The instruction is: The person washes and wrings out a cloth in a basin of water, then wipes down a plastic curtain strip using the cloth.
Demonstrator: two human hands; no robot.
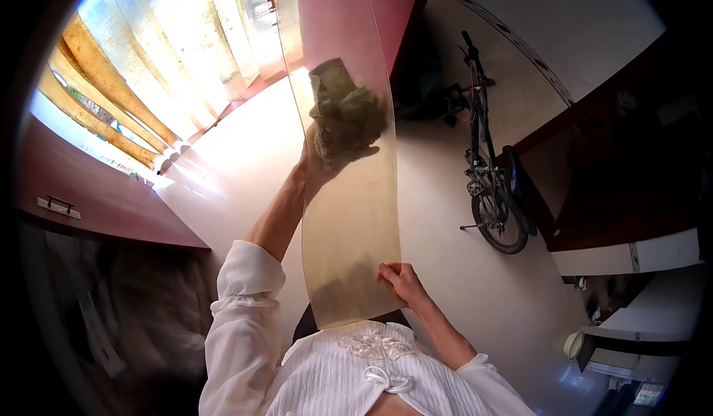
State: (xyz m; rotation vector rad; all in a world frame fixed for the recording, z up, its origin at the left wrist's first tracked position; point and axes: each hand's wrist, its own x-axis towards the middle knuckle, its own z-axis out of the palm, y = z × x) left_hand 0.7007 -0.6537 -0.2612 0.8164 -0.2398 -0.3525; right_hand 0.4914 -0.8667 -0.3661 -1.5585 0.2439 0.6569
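A long, see-through panel (349,215) with a yellowish tint stretches from near my waist up toward the top of the view. My right hand (401,281) is closed on the panel's right edge near its lower end, thumb and fingers pinching it. Farther up, my left hand (321,171) presses a crumpled olive-green cloth (345,112) against the panel. The cloth hides most of the left fingers. A dim dark patch shows on the panel's lower part, beside my right hand.
A bicycle (486,171) stands on the pale floor (438,215) to the right. Bright striped curtains (171,52) hang at the upper left, above a reddish door panel (96,186) with a handle. Dark wooden furniture (616,171) is at the far right, with a pale green bowl (572,345) lower down.
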